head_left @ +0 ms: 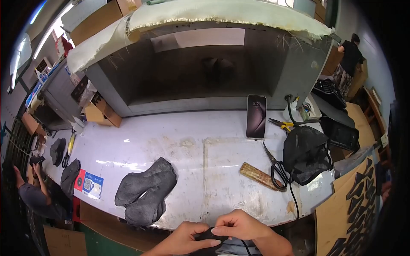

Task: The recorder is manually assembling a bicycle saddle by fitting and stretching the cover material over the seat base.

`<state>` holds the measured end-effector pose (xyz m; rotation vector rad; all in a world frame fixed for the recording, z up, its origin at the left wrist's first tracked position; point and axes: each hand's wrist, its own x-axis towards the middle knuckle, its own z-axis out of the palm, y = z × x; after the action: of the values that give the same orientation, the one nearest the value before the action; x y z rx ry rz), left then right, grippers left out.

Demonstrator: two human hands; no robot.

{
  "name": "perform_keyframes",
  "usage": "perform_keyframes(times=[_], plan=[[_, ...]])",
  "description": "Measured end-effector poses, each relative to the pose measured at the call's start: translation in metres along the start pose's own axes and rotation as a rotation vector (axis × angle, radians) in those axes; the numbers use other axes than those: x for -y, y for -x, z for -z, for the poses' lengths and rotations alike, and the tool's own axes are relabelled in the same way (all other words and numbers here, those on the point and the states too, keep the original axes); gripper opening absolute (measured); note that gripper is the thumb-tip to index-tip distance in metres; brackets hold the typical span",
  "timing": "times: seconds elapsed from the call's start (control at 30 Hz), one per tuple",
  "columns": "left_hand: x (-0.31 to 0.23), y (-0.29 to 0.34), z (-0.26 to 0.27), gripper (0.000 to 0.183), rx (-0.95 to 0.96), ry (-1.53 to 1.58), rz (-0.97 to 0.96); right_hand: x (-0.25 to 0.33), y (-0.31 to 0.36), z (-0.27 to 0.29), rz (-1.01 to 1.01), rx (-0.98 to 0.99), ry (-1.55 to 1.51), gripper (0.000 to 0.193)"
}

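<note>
Glossy whitish worktable [230, 158], scuffed and stained brown, fills the middle of the frame below a grey metal box-shaped hood [294, 68] draped with frayed cream cloth [222, 13]. At the lower centre, a small black piece [206, 235], its shape partly hidden, sits between both hands near the table's front edge. The left hand [188, 237] pinches it between thumb and fingers; the right hand [242, 226] pinches it too, forefinger curled towards the thumb. Left of centre lie matte, speckled charcoal pads [147, 192] with rounded ends. Right of centre, black-handled metal scissors [274, 161] lie against a worn, blotchy wooden block [258, 175], beside a crumpled black mesh pouch [305, 149]. Inside the hood is a dark, indistinct shape [218, 68]. An open brown cardboard box [95, 114], upper left, shows dark material at its top; curved black cut-outs [355, 194] rest on a cardboard sheet [331, 213], lower right.
</note>
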<state>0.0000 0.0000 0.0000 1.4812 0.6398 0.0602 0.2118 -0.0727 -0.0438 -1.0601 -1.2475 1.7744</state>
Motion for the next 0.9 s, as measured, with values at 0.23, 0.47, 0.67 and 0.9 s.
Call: perform_keyframes(times=[0.23,0.47,0.67,0.9], plan=[[0.003,-0.011,-0.017,0.016,-0.202,0.432,0.067,-0.031,-0.011,-0.010,-0.108,-0.120,-0.722,0.015],[0.023,-0.018,-0.011,0.016,-0.286,0.533,-0.004,-0.003,0.000,-0.014,0.404,-0.550,0.318,0.022],[0.026,-0.022,-0.011,0.019,-0.221,0.749,-0.012,-0.014,-0.008,-0.023,0.064,-0.372,-0.395,0.024],[0.041,-0.030,-0.004,0.018,-0.178,0.898,-0.004,-0.008,-0.003,-0.025,0.251,-0.505,-0.003,0.025]])
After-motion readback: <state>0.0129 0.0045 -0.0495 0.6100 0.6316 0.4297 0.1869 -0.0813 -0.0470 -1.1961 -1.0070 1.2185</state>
